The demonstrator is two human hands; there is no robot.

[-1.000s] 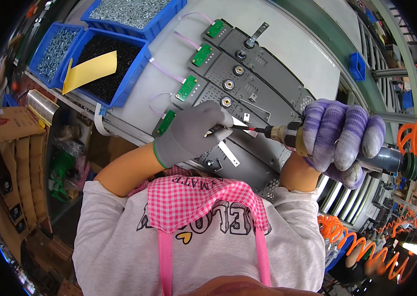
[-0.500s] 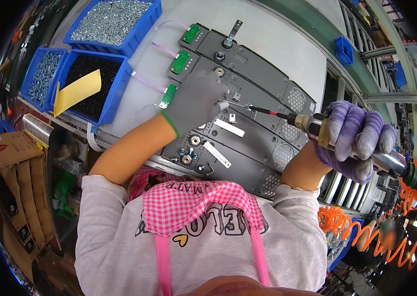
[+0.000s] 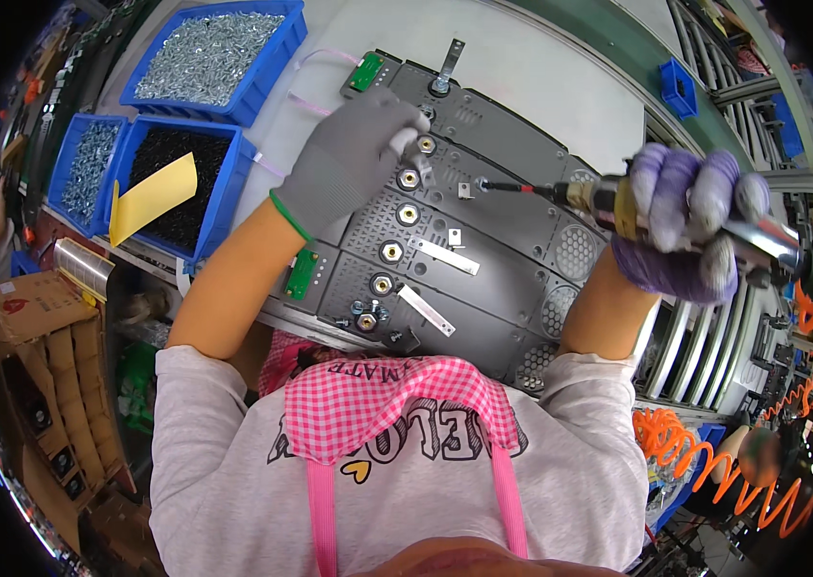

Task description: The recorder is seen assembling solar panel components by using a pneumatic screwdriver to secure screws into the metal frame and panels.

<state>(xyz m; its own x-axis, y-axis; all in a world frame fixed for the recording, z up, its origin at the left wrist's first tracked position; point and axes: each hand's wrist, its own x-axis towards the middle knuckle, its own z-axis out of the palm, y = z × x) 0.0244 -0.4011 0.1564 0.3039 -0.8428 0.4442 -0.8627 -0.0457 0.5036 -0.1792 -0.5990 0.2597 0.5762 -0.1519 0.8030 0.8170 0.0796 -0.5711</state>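
Several dark grey metal panels (image 3: 508, 245) lie side by side on the worktable, with brass-coloured nuts (image 3: 408, 179) along their left part. My left hand (image 3: 354, 144), in a grey glove, is over the far panels beside a nut. Its fingers are curled together, and what they hold, if anything, is hidden. My right hand (image 3: 690, 216), in a purple glove, is wrapped round a power screwdriver (image 3: 623, 204). The screwdriver's bit points left, its tip close to a small metal bracket (image 3: 465, 190). Two pale metal strips (image 3: 445, 256) and loose screws (image 3: 369, 310) lie on the nearer panels.
Blue bins of silver screws (image 3: 209, 58), smaller screws (image 3: 89, 168) and black screws (image 3: 161, 207) stand at left; a yellow card (image 3: 152, 197) lies on the black ones. Green circuit boards (image 3: 303, 274) sit at panel ends. Orange coiled hoses (image 3: 685, 447) hang at right.
My left hand has moved away from the screwdriver bit, toward the far left, uncovering nuts on the nearer panels. The screwdriver and my right hand have shifted, the bit's tip now farther right.
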